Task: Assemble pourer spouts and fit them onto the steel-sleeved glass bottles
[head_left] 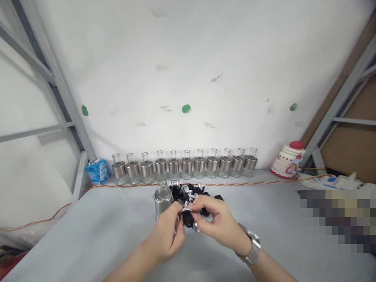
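Currently, your left hand (169,232) and right hand (216,221) are gripping a stopper (188,219) between their fingertips, nearer you than the pile (177,192); it's probably feeling light, its shiny rim slicker, its black body offering better hold.

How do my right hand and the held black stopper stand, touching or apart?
Touching. The head view shows the right hand's fingers against the black stopper, with no gap showing.
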`<control>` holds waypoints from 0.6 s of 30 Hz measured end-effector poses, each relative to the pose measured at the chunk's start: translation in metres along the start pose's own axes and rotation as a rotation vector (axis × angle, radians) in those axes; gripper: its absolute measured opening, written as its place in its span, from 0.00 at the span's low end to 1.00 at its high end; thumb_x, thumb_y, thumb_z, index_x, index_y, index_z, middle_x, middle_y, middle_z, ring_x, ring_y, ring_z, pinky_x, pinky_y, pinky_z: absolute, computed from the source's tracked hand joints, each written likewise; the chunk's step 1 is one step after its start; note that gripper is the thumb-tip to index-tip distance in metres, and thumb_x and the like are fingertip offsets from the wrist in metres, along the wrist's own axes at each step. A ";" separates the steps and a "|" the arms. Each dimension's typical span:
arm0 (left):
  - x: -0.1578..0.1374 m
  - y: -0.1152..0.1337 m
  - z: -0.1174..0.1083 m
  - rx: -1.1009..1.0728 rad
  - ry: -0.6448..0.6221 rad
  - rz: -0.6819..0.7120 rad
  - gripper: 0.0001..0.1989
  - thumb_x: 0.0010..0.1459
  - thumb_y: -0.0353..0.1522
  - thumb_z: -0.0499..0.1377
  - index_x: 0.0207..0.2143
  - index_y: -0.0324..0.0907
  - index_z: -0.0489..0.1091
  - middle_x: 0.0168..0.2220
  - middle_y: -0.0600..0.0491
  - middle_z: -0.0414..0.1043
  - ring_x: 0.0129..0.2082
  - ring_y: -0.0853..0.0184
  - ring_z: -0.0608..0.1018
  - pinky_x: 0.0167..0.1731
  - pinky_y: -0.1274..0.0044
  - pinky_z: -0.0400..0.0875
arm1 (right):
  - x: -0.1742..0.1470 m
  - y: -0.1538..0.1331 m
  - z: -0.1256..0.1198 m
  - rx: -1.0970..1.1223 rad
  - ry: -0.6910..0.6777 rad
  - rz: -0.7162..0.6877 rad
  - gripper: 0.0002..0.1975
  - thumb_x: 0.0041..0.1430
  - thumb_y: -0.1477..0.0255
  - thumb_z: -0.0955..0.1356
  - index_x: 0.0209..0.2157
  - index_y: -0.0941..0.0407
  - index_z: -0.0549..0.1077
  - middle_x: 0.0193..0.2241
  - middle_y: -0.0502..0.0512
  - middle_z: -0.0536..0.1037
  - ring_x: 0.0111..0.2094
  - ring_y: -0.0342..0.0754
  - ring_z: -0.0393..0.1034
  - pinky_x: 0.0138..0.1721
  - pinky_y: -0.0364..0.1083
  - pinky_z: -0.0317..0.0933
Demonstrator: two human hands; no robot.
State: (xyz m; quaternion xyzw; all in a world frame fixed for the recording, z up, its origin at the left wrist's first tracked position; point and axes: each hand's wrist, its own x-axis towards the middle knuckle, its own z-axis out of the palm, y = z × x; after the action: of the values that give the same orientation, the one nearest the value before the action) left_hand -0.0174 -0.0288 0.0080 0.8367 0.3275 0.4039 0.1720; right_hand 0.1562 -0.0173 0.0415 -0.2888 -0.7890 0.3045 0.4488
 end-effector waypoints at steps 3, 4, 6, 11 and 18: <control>0.005 0.000 -0.008 0.046 -0.010 -0.018 0.07 0.55 0.28 0.44 0.37 0.41 0.54 0.27 0.53 0.61 0.25 0.69 0.65 0.25 0.77 0.60 | 0.001 0.001 0.000 -0.032 0.006 -0.020 0.06 0.52 0.78 0.63 0.32 0.57 0.70 0.28 0.52 0.72 0.29 0.42 0.66 0.31 0.41 0.61; 0.006 0.001 -0.011 0.069 -0.025 -0.022 0.06 0.55 0.28 0.44 0.36 0.42 0.55 0.27 0.54 0.61 0.24 0.70 0.65 0.25 0.78 0.60 | 0.001 0.001 -0.001 -0.041 0.014 -0.038 0.07 0.52 0.78 0.63 0.33 0.57 0.70 0.28 0.52 0.73 0.30 0.42 0.66 0.32 0.41 0.61; 0.009 0.002 -0.016 0.111 -0.059 -0.015 0.05 0.54 0.27 0.45 0.35 0.42 0.55 0.27 0.54 0.61 0.24 0.70 0.65 0.26 0.78 0.60 | 0.002 0.001 -0.004 -0.058 0.018 -0.078 0.08 0.52 0.78 0.64 0.34 0.57 0.71 0.29 0.53 0.74 0.30 0.42 0.67 0.32 0.41 0.61; 0.008 0.005 -0.016 0.165 -0.067 0.007 0.08 0.53 0.26 0.46 0.37 0.41 0.54 0.26 0.55 0.63 0.24 0.70 0.68 0.25 0.79 0.62 | 0.003 0.000 -0.013 -0.078 -0.022 -0.139 0.09 0.50 0.79 0.65 0.35 0.56 0.72 0.28 0.53 0.75 0.29 0.43 0.68 0.33 0.41 0.62; 0.006 0.008 -0.011 0.250 -0.054 0.026 0.10 0.51 0.25 0.47 0.37 0.42 0.54 0.25 0.55 0.64 0.23 0.71 0.69 0.24 0.80 0.63 | 0.005 -0.001 -0.016 -0.073 -0.047 -0.194 0.10 0.50 0.78 0.65 0.36 0.57 0.71 0.27 0.53 0.74 0.29 0.43 0.68 0.33 0.43 0.63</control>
State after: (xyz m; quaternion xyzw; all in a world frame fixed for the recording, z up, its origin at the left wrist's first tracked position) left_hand -0.0201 -0.0300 0.0230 0.8663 0.3596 0.3396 0.0701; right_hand 0.1680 -0.0113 0.0514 -0.2201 -0.8340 0.2376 0.4468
